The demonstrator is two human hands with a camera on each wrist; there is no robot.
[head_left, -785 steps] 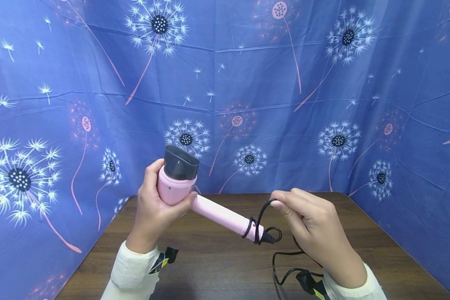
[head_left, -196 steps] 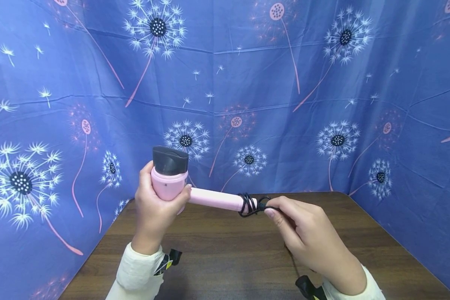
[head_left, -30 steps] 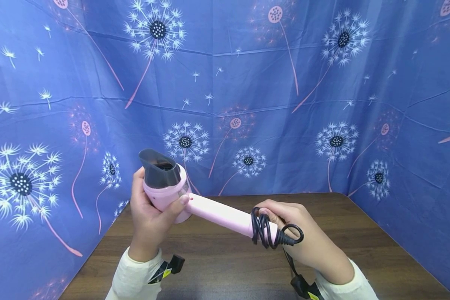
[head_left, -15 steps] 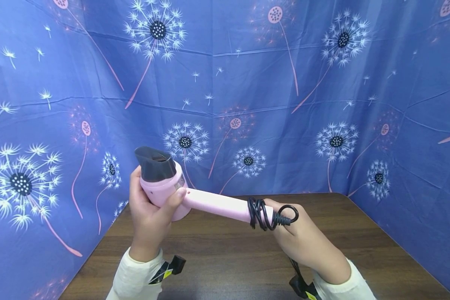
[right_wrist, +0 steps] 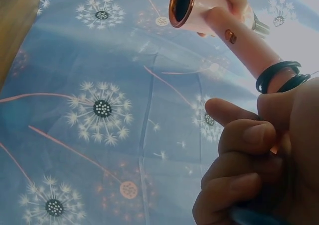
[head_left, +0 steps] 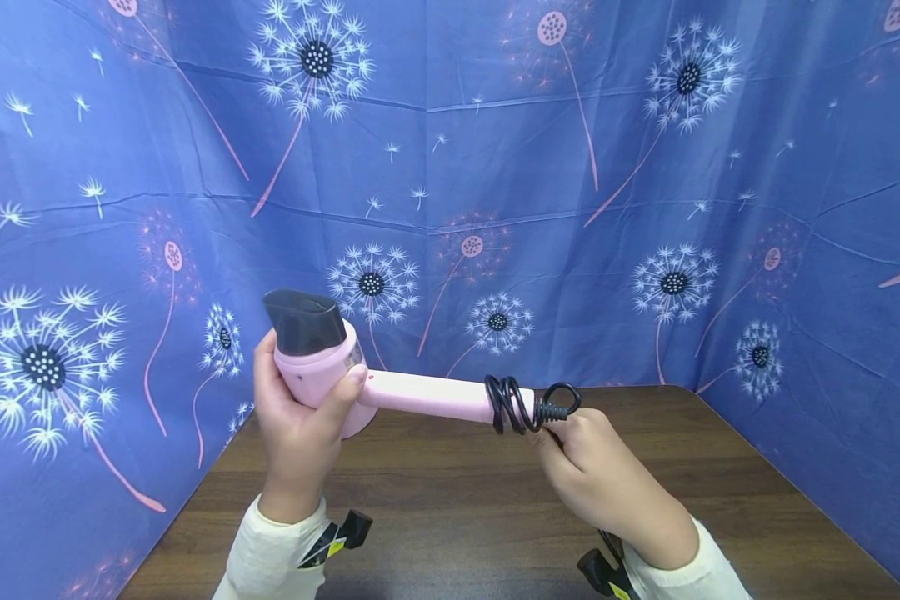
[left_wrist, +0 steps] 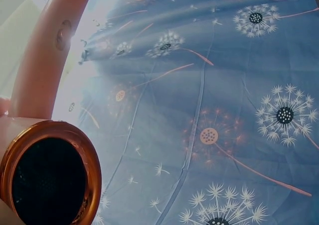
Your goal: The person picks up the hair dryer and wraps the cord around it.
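Note:
A pink hair dryer point(head_left: 427, 396) with a black nozzle point(head_left: 306, 323) is held up over the table, its handle pointing right. My left hand point(head_left: 296, 442) grips the dryer's head, thumb across the side near the handle. The copper-coloured rear rim point(left_wrist: 95, 172) shows in the left wrist view. Several turns of black cord point(head_left: 508, 406) circle the handle's lower end, and a small loop stands at the strain relief. Close below that end, my right hand point(head_left: 607, 483) has its fingers curled around the cord point(right_wrist: 279, 71), mostly hidden by the hand.
Beneath both hands lies a brown wooden table point(head_left: 450, 517). A blue cloth point(head_left: 450, 167) printed with dandelions hangs behind it and at both sides. Small black devices point(head_left: 356, 529) are strapped at both white sleeves.
Since the oldest frame, the cord has gone from a loose wrap to several turns. Over the last second the handle has tilted up towards level, and my right hand has swung from behind it to below.

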